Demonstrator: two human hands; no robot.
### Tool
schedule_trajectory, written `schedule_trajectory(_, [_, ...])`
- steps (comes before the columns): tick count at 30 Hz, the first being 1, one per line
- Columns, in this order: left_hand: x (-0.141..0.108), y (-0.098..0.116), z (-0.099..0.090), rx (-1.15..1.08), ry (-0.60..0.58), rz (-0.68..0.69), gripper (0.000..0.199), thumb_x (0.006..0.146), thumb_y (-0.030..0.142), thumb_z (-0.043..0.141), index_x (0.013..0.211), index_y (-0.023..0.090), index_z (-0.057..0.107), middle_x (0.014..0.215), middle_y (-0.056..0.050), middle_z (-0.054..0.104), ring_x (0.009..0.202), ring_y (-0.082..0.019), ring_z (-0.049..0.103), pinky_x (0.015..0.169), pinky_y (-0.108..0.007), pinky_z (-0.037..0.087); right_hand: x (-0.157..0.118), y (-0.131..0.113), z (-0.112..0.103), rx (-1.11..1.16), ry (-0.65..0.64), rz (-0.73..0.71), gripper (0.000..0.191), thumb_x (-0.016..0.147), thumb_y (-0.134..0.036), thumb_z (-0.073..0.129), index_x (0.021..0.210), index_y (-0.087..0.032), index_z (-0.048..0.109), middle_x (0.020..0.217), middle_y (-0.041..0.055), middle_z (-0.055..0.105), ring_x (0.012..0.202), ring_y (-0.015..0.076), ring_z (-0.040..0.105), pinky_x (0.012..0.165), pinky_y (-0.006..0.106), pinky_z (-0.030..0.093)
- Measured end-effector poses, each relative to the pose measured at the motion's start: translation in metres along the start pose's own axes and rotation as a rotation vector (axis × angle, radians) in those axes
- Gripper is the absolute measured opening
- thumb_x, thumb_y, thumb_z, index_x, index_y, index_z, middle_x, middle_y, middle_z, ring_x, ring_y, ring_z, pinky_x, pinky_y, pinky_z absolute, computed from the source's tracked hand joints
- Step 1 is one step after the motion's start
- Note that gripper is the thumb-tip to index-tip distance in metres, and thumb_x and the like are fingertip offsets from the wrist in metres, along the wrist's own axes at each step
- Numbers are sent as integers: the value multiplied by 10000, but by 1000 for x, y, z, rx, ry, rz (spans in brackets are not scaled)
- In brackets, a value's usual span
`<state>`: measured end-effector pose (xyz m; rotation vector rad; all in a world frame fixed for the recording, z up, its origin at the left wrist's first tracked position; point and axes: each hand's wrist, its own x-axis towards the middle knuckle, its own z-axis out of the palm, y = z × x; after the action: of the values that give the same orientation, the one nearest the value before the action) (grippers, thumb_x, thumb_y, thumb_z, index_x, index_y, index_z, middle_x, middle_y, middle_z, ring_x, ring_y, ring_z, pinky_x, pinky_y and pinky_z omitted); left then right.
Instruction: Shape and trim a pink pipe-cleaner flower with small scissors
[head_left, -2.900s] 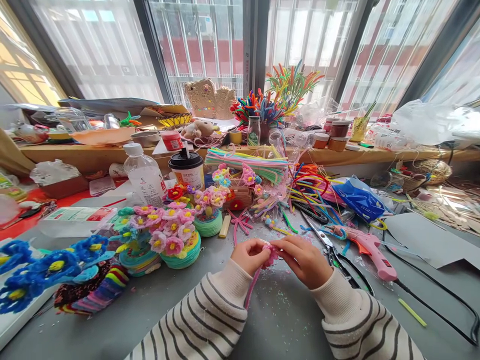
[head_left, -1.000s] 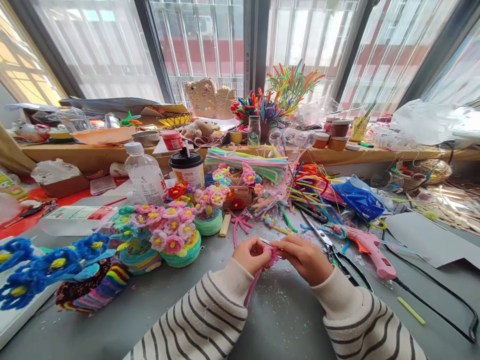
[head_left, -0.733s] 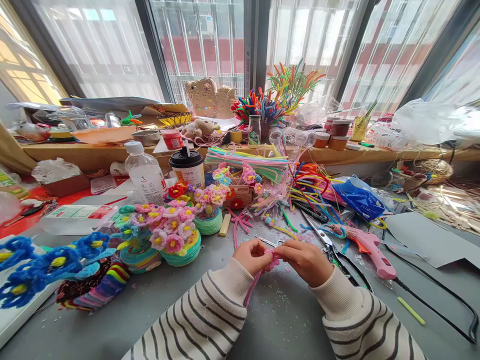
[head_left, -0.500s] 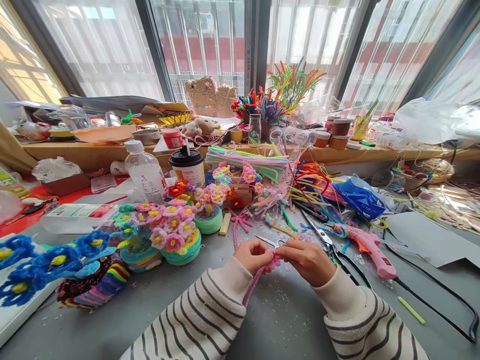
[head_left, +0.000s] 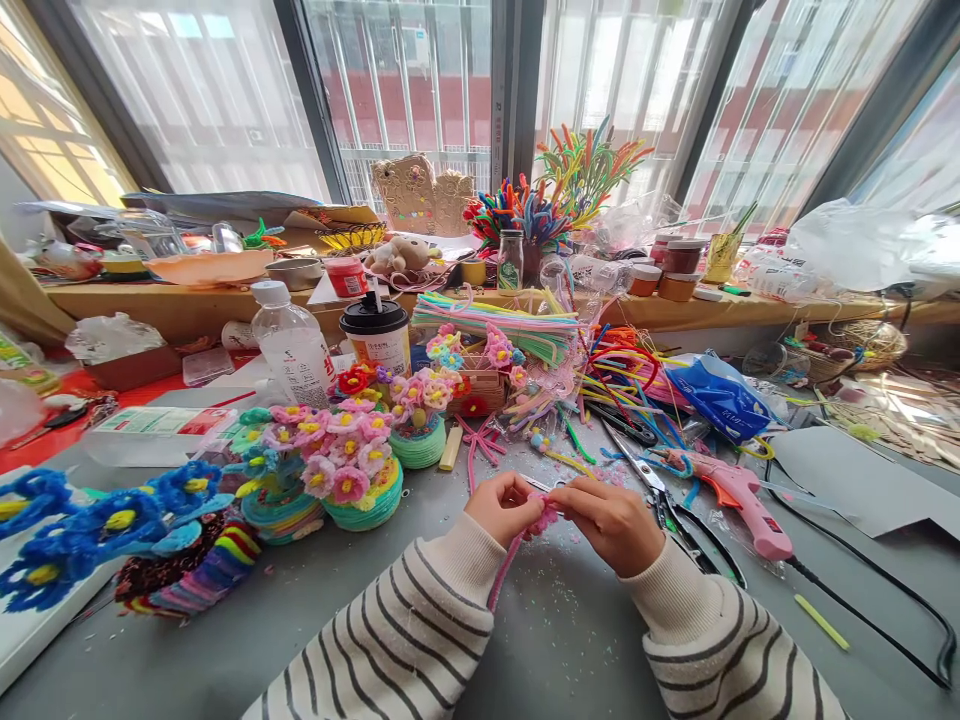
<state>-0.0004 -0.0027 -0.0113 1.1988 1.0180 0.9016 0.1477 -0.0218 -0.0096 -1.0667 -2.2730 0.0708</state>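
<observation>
My left hand pinches a pink pipe cleaner, whose long tail hangs down beside the wrist. A curled, looped part of it shows between the hands. From the right, the fingertips of my right hand close on that same looped part. Just behind my fingers lies a small pair of scissors, mostly hidden. Pink pipe cleaner pieces rest on the grey table beyond my left hand. Larger scissors lie to the right of my right hand.
Left stand pots of pipe-cleaner flowers and a blue flower arrangement. A pink glue gun with a black cord lies right. Behind are a bottle, a lidded cup and bundled pipe cleaners.
My right hand has shifted slightly left and turned a little. More of the pink loop shows between my fingers, and the small scissors behind are more covered.
</observation>
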Motion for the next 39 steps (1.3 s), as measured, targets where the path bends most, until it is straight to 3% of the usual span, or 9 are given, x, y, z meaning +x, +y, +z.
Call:
schedule_trajectory(4, [1,0,-1,16,48,24,165,538,246,576,561,134,458,421,23,523,393,-84,481,393,-205,387,4,-3,1,138,63,145,218,798,-211,368,858,-152,569,703,59,582,652,138,525,595,229,417])
schedule_trajectory(7, [2,-1,-1,37,69,26,182,530,266,588,567,127,477,441,16,531,409,-89,494,408,-210,402,5,-6,3,189,32,214,202,785,-220,389,806,-151,578,679,51,574,624,133,522,569,227,420])
schedule_trajectory(14, [3,-6,-1,53,87,44,217,515,298,606,586,124,497,482,-7,561,460,-120,536,435,-234,426,3,-9,10,182,21,238,177,768,-203,399,760,-156,570,629,28,549,535,110,498,504,209,407])
schedule_trajectory(19, [1,-2,0,-48,54,7,249,471,298,645,594,100,559,502,-26,581,485,-119,543,498,-249,444,1,-3,13,74,53,224,196,770,-213,394,730,-151,575,617,38,562,543,121,501,525,220,401])
schedule_trajectory(24, [-1,5,-1,-243,43,-135,290,420,290,675,610,94,578,548,-30,597,529,-135,566,587,-289,460,0,-3,13,-79,126,166,273,800,-232,340,718,-140,583,621,61,574,596,142,527,564,223,392])
schedule_trajectory(31, [-2,10,-2,-228,16,-140,254,398,206,686,609,99,594,554,-17,601,539,-119,563,610,-263,448,1,-10,15,-315,148,139,333,822,-218,295,698,-139,594,561,59,540,550,143,515,518,226,366])
schedule_trajectory(35, [0,5,-2,-183,36,-64,308,370,233,703,620,100,582,567,-26,605,542,-125,561,573,-258,441,1,-9,15,-131,179,187,267,803,-220,335,760,-141,586,617,57,562,586,144,527,539,230,400])
schedule_trajectory(39, [1,3,-3,-166,49,-81,341,374,283,703,629,100,569,549,-21,598,517,-113,550,566,-261,439,4,-9,13,162,224,255,210,784,-239,375,809,-160,568,671,45,579,593,127,530,504,205,438])
